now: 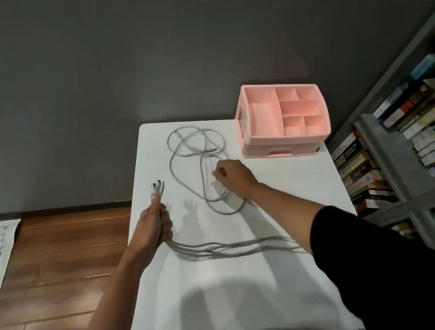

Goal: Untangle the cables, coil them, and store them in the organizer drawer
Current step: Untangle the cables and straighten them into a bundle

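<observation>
White table (286, 282): cables (223, 246) from left hand (154, 226) vanish behind right arm (282, 205).

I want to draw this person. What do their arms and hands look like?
The left hand and right hand are bare: no gloves, rings or watch show. The right arm wears a black sleeve down to about the elbow. The left arm shows no sleeve.

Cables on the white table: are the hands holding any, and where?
The left hand grips a cable bundle just below its connector ends. The right hand appears to pinch one strand of the loose tangle.
</observation>
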### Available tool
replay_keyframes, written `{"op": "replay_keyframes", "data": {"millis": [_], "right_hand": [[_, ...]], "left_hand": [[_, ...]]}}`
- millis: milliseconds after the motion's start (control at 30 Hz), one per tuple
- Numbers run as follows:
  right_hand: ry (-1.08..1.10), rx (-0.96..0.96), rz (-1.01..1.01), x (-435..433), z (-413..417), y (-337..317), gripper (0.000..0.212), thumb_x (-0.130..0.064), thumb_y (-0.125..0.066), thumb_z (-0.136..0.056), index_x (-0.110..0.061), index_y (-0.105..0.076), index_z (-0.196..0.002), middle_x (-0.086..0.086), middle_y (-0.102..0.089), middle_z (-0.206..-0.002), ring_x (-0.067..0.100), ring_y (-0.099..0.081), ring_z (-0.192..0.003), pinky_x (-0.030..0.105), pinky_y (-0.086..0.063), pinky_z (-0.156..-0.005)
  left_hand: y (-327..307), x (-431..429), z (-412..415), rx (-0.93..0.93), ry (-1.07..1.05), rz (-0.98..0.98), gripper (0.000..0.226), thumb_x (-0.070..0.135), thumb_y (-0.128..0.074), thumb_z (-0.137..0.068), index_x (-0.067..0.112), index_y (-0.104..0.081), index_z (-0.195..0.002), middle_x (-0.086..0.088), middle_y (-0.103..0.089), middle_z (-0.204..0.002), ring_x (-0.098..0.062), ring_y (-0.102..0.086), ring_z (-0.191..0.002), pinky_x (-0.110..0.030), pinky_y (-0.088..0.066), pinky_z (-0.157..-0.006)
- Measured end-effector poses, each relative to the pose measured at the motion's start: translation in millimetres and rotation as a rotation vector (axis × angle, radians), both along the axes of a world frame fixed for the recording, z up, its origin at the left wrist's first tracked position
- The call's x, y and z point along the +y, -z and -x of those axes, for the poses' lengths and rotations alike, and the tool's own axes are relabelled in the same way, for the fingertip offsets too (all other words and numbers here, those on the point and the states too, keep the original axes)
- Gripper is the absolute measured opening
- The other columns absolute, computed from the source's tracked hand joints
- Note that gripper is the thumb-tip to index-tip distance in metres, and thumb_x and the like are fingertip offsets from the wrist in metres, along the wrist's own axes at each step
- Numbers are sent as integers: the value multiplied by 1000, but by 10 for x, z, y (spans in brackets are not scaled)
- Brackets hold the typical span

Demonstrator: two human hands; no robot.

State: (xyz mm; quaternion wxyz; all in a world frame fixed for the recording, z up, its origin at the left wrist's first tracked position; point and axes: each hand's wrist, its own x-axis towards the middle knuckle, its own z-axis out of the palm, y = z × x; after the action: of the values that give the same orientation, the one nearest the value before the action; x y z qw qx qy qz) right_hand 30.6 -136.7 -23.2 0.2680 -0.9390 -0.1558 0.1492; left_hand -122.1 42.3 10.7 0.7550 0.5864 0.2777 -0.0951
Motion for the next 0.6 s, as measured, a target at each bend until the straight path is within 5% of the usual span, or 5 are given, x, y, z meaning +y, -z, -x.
{"op": "replay_keyframes", "data": {"millis": [267,467,533,600], "right_hand": [[20,-148,230,831,-591,198,24,-6,-43,-95,-6,-56,-115,16,-42,-127,32,-44,-118,40,-42,-90],[496,360,6,865,-894,427,67,-6,-56,-91,3,-16,-145,20,-32,-146,33,-39,-132,36,-38,-108],[671,440,-203,804,-948,509,58,2,-55,-86,-3,-31,-139,16,-46,-137,32,-50,-123,36,-46,-99],[696,438,-315,729,-967,560,31,2,-54,-82,-10,-51,-111,11,-58,-109,27,-60,-96,27,-51,-71]], "left_hand": [[44,-10,-244,2,16,-63,45,48,-29,-101,23,-22,-64,11,-20,-51,-6,-18,-43,-18,-21,-39],[128,-17,-262,-3,19,-99,44,43,-28,-102,20,-25,-64,13,-25,-47,-4,-23,-41,-16,-26,-39],[152,-16,-265,-4,25,-125,44,42,-29,-102,19,-25,-64,11,-27,-45,-3,-25,-40,-16,-28,-40],[163,-23,-274,-6,28,-140,44,41,-29,-102,19,-26,-64,11,-28,-45,-4,-25,-40,-16,-28,-40]]}}
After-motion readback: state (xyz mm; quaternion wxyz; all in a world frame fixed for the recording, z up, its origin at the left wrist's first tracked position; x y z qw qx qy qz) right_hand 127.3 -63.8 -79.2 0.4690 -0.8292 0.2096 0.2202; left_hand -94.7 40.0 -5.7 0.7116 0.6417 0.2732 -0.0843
